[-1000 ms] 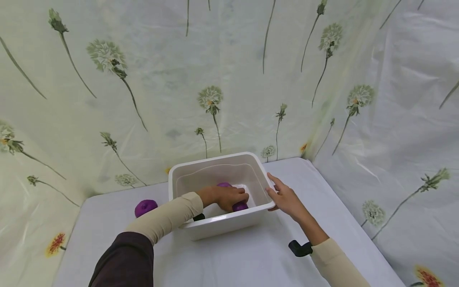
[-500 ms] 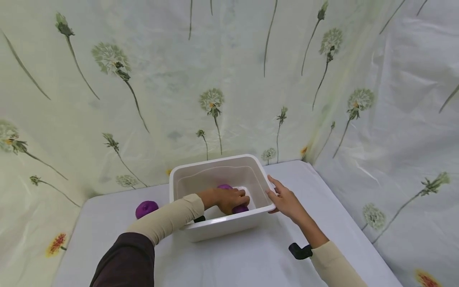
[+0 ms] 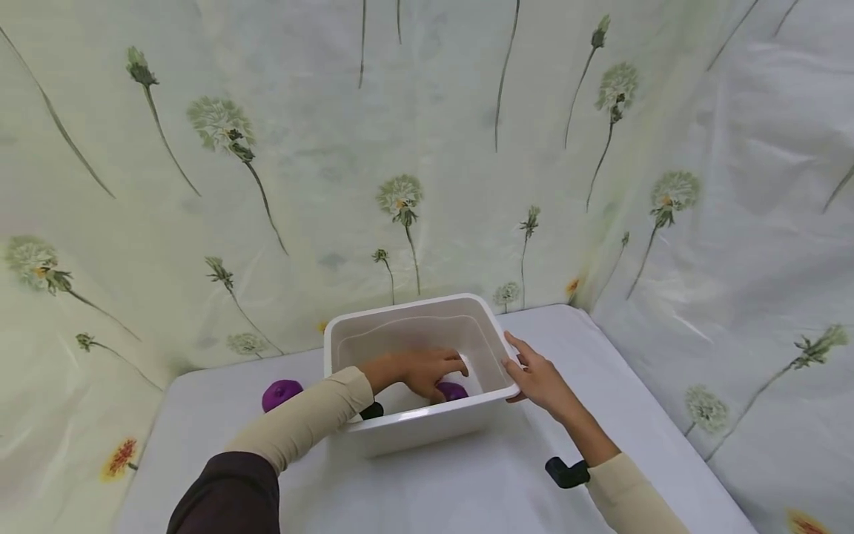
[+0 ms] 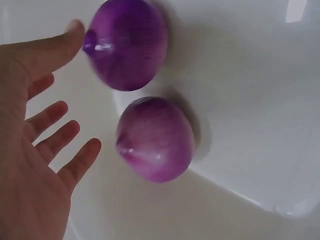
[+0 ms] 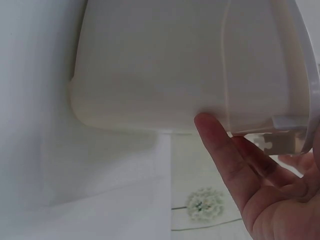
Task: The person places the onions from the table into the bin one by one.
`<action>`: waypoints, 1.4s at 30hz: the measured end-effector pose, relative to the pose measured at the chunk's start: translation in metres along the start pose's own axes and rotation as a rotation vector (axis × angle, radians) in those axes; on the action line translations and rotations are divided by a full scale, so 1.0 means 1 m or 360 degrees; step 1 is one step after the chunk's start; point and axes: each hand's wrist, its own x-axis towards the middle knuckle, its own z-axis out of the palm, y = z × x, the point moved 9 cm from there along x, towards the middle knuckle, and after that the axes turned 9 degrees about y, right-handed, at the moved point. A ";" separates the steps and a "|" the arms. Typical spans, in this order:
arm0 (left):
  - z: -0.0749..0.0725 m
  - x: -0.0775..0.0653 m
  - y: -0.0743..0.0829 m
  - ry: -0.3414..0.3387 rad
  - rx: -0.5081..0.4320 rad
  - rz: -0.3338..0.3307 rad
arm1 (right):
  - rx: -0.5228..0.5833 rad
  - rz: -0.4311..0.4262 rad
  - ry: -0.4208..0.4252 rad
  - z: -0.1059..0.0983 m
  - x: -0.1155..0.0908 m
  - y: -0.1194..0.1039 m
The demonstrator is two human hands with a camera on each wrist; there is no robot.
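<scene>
A white plastic bin (image 3: 427,432) stands on the white-covered table. My left hand (image 3: 427,371) reaches down inside it, fingers spread and apart. Close by that hand in the left wrist view lie two purple onions on the bin's floor, a darker onion (image 4: 127,47) at the thumb tip and a paler onion (image 4: 156,140) beyond the fingertips. In the head view only one of these onions (image 3: 454,391) shows, partly under the hand. My right hand (image 3: 542,382) grips the bin's right rim, its fingers (image 5: 225,160) against the outer wall below the rim.
Another purple onion (image 3: 282,393) sits on the table (image 3: 467,489) left of the bin, partly behind my left sleeve (image 3: 307,415). A flower-patterned sheet (image 3: 300,148) hangs behind the table. A black wrist mount (image 3: 567,472) shows by my right forearm.
My left hand has opened its fingers and lifted slightly off the onion it was over in the bin. The right hand keeps its hold on the rim. The whole view has shifted slightly.
</scene>
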 end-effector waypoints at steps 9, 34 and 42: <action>-0.067 -0.023 -0.011 0.0400 -0.0014 -0.0070 | -0.0015 -0.0012 -0.0033 0.002 0.000 -0.003; -0.147 -0.196 -0.050 0.0986 -0.0231 -0.0654 | -0.0006 -0.0103 -0.0076 0.007 0.008 -0.007; -0.109 -0.274 -0.068 0.1073 -0.0335 -0.0899 | -0.0001 -0.0122 -0.0132 0.015 0.009 -0.006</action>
